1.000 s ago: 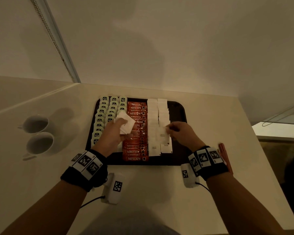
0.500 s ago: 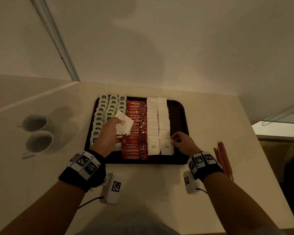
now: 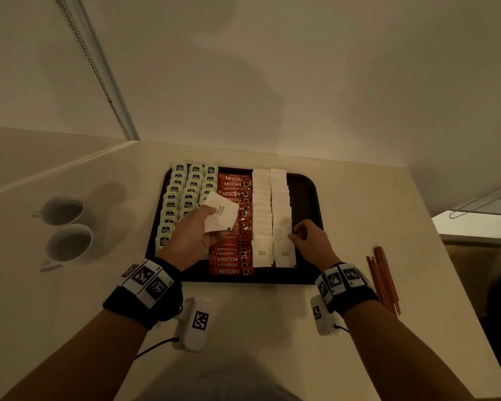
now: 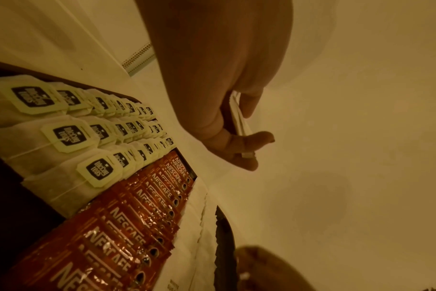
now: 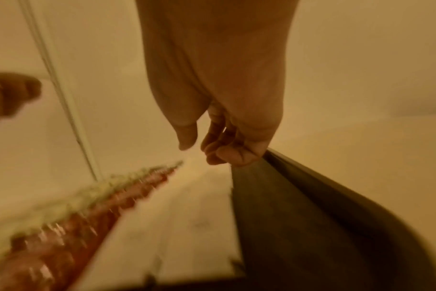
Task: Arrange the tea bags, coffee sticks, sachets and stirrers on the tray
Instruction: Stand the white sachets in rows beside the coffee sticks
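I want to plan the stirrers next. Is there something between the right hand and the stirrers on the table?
Nothing visible blocks it. The right hand is at the sugar sachets on the tray; the stirrers lie apart on bare table, to its right.

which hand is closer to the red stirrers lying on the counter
Right. The right hand is over the tray's right side beside the sugar sachet rows, with the stirrers off the tray further right. The left hand, holding sachets, is over the tea bags, farther away.

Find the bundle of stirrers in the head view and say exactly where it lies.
The stirrers lie on the counter off the tray, to its right, just beyond the right hand.
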A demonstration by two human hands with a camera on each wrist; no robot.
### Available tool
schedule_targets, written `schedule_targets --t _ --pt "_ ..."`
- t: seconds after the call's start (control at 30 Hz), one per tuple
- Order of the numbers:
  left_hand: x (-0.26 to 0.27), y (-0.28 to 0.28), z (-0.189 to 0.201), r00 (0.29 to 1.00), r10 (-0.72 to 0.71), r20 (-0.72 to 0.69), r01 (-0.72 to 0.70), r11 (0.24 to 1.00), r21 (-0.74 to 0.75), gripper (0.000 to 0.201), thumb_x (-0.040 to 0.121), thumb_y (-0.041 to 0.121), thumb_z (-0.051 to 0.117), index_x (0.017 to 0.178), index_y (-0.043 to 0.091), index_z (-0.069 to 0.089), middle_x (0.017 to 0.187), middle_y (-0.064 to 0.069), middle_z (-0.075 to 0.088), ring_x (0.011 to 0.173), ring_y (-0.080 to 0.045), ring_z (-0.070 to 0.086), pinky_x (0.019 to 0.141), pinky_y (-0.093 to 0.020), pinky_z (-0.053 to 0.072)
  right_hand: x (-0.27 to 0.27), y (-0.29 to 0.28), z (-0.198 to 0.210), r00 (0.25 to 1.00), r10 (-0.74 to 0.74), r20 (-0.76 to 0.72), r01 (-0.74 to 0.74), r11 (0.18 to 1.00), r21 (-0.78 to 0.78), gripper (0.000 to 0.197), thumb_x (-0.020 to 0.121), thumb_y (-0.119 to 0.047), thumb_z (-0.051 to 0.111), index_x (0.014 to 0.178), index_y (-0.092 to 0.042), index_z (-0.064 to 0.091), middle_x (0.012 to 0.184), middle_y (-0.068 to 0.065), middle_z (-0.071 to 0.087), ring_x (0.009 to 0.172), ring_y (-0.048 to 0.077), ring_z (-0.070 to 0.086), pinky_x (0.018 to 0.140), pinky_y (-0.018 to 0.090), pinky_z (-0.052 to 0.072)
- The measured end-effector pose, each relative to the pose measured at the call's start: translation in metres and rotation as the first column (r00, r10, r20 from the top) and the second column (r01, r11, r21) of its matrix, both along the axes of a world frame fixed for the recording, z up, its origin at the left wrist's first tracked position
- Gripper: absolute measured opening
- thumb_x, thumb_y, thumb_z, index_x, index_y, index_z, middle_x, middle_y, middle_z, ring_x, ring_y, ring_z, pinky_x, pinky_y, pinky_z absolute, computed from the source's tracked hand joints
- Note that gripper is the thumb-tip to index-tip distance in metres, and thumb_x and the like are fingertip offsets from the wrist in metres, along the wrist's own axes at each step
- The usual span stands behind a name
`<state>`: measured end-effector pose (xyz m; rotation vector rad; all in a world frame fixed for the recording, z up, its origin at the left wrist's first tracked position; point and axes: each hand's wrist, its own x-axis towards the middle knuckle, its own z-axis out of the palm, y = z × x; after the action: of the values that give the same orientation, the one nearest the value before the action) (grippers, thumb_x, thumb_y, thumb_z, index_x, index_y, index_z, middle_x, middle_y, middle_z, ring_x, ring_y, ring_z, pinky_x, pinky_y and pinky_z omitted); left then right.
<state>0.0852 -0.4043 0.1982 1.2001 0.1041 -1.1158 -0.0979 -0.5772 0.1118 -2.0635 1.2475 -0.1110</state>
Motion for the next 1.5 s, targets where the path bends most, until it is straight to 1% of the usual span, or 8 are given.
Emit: schedule_targets --t 0.2,0.33,0.5,0.8,0.97,1.13,1.23,1.5 --pt "-0.005 -0.004 0.002 0.983 -0.119 0.143 0.127 0.991 -0.047 0.010 0.093 0.009 0.054 0.103 0.010 0.058 0.083 -0.005 0.070 0.070 -0.015 0.068 0.045 -0.019 0.051 0.059 0.036 0.078 0.903 0.173 0.394 -0.296 0.913 0.279 0.027 0.092 -0.037 0.055 0.106 -0.015 0.060 0.099 0.001 0.065 0.084 0.009 0.061 0.065 0.018 0.049" --pt "-0.002 -0.004 -0.001 0.955 -0.030 0.294 0.045 0.998 -0.044 0.019 0.087 0.009 0.064 0.106 0.013 0.062 0.094 -0.007 0.070 0.079 -0.016 0.069 0.050 -0.019 0.052 0.073 0.045 0.092 0.858 0.183 0.480 -0.367 0.872 0.324 0.023 0.087 -0.020 0.065 0.102 -0.003 0.061 0.097 0.017 0.067 0.080 0.016 0.064 0.073 0.030 0.055" --pt "0.002 0.000 -0.005 0.911 0.052 0.409 -0.037 0.998 -0.045 0.019 0.082 0.010 0.070 0.098 0.019 0.067 0.090 -0.004 0.072 0.078 -0.015 0.069 0.052 -0.022 0.051 0.074 0.054 0.093 0.820 0.039 0.570 -0.378 0.786 0.489 0.009 0.089 -0.008 0.061 0.097 -0.009 0.063 0.084 0.005 0.071 0.071 0.010 0.068 0.067 0.020 0.056" --pt "-0.008 0.003 -0.008 0.784 0.098 0.613 -0.083 0.995 -0.052 0.024 0.077 0.005 0.075 0.085 0.024 0.063 0.076 0.006 0.067 0.057 0.001 0.064 0.045 -0.012 0.044 0.062 0.058 0.092 0.899 0.176 0.401 -0.321 0.888 0.329 0.022 0.083 -0.029 0.069 0.076 -0.010 0.062 0.072 0.004 0.062 0.064 0.013 0.058 0.058 0.018 0.050" --pt "-0.009 0.000 -0.015 0.799 -0.149 0.582 0.124 0.989 0.084 0.024 0.081 0.008 0.072 0.102 0.011 0.062 0.090 -0.006 0.069 0.073 -0.014 0.067 0.053 -0.020 0.051 0.051 0.045 0.092 0.881 0.180 0.438 -0.299 0.928 0.220 0.013 0.090 -0.019 0.061 0.100 -0.013 0.066 0.088 0.005 0.067 0.071 0.001 0.060 0.065 0.013 0.051" --pt "-0.007 0.012 -0.022 0.935 -0.035 0.352 0.015 0.998 0.057 0.016 0.094 0.004 0.042 0.101 0.014 0.053 0.100 -0.011 0.062 0.074 -0.017 0.066 0.052 -0.022 0.052 0.025 0.026 0.061 0.956 0.136 0.261 -0.180 0.972 0.153 0.009 0.090 -0.013 0.060 0.097 -0.008 0.062 0.080 -0.001 0.064 0.068 0.007 0.059 0.064 0.020 0.050" --pt "0.000 0.025 -0.031 0.929 -0.036 0.367 0.016 0.998 0.059 0.026 0.094 0.005 0.047 0.120 0.005 0.051 0.121 -0.016 0.056 0.096 -0.027 0.064 0.062 -0.020 0.057 0.010 0.024 0.037 0.985 0.130 0.113 -0.144 0.982 0.125 0.003 0.092 -0.014 0.057 0.094 -0.012 0.059 0.082 0.001 0.062 0.067 0.007 0.059 0.063 0.019 0.050" --pt "0.009 0.040 -0.035 0.927 0.000 0.376 -0.011 1.000 0.026 0.028 0.095 0.007 0.050 0.122 0.003 0.052 0.120 -0.015 0.058 0.098 -0.031 0.065 0.068 -0.022 0.058 0.004 0.030 0.000 0.994 0.106 -0.008 -0.102 0.972 0.213 0.007 0.092 -0.013 0.056 0.099 -0.011 0.055 0.086 -0.002 0.055 0.077 0.012 0.060 0.076 0.026 0.055"
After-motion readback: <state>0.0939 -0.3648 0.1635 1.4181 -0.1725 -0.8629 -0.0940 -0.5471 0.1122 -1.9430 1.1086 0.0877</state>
